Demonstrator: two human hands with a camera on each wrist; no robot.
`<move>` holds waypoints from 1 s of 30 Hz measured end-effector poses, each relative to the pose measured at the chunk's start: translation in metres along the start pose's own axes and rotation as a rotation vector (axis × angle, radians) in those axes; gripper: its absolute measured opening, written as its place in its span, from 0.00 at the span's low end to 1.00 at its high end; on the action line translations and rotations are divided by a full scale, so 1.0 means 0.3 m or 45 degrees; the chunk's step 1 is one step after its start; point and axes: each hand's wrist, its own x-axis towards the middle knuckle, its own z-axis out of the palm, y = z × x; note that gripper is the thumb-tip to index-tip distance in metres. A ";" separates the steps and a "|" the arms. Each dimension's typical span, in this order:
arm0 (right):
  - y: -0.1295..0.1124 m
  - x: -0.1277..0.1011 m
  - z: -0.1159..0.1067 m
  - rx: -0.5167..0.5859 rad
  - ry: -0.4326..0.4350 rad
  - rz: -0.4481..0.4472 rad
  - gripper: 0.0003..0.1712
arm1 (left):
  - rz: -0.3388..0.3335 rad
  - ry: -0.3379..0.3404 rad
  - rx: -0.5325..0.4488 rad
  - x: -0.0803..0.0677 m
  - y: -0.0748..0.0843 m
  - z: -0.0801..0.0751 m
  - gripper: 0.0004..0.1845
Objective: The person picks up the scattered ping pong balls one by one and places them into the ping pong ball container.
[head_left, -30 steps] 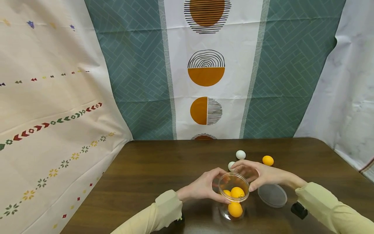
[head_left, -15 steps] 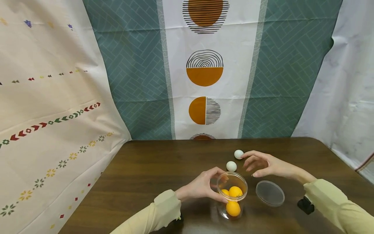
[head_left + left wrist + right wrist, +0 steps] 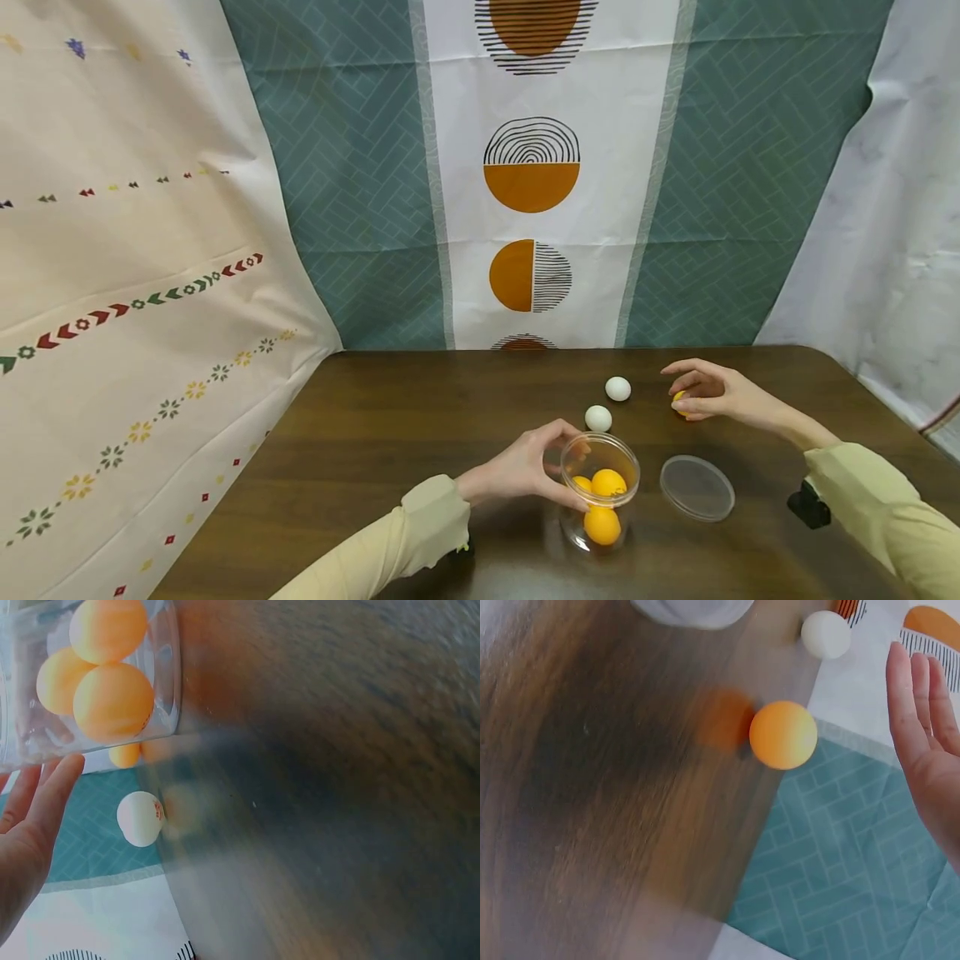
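Note:
My left hand (image 3: 525, 469) grips a clear plastic jar (image 3: 632, 483) near its rim, thumb on the near side and fingers round the far side. Three orange ping-pong balls (image 3: 112, 701) lie inside it; the jar stands upright on the table. At the right, my right hand (image 3: 723, 395) hovers by a loose orange ping-pong ball (image 3: 783, 735), partly hidden behind the fingers in the head view. Seen from the right wrist, the fingers (image 3: 904, 701) are extended and apart from that ball. Two white ping-pong balls (image 3: 598, 418) sit beyond the jar.
A round translucent lid (image 3: 697, 488) lies flat on the dark wooden table (image 3: 420, 400), right of the jar. Patterned cloth (image 3: 345, 208) hangs behind the table's far edge, and pale cloths hang at both sides.
My right hand has left the jar's side and moved right and away from me, past the white balls, to the loose orange ball. The left hand has stayed on the jar.

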 end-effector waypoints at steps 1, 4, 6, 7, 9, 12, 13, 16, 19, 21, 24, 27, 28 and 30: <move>0.001 -0.001 -0.006 -0.013 0.016 0.003 0.27 | 0.001 0.000 -0.002 0.002 0.000 -0.001 0.29; 0.004 -0.002 -0.021 -0.061 0.057 0.003 0.25 | -0.002 0.002 -0.002 0.006 0.002 -0.004 0.29; 0.007 -0.003 -0.028 -0.095 0.083 0.003 0.24 | -0.007 0.001 -0.004 0.008 0.004 -0.006 0.29; 0.008 -0.004 -0.030 -0.116 0.089 0.004 0.24 | -0.011 -0.002 -0.007 0.008 0.004 -0.006 0.29; 0.011 -0.007 -0.033 -0.151 0.099 0.020 0.24 | -0.015 -0.010 -0.006 0.008 0.005 -0.007 0.29; 0.015 -0.011 -0.033 -0.206 0.122 0.051 0.24 | -0.015 -0.021 -0.008 0.006 0.005 -0.005 0.30; 0.018 -0.013 -0.034 -0.223 0.130 0.063 0.25 | -0.014 -0.023 -0.010 0.005 0.004 -0.005 0.30; 0.025 -0.019 -0.035 -0.251 0.164 0.087 0.24 | -0.015 -0.026 -0.013 0.005 -0.006 -0.003 0.30; 0.036 -0.024 -0.037 -0.255 0.171 0.093 0.24 | -0.027 -0.024 -0.013 0.006 -0.035 0.000 0.30; 0.043 -0.027 -0.038 -0.251 0.175 0.093 0.23 | -0.034 -0.025 -0.014 0.009 -0.064 0.001 0.30; 0.056 -0.030 -0.042 -0.255 0.186 0.097 0.24 | -0.039 -0.033 -0.015 0.013 -0.081 -0.002 0.30; 0.067 -0.032 -0.046 -0.278 0.206 0.106 0.24 | -0.037 -0.052 -0.025 0.013 -0.060 -0.006 0.30; 0.070 -0.032 -0.048 -0.291 0.208 0.109 0.25 | -0.036 -0.055 -0.025 0.013 -0.055 -0.008 0.30; 0.075 -0.034 -0.052 -0.314 0.222 0.126 0.25 | -0.041 -0.062 -0.016 0.016 -0.051 -0.011 0.31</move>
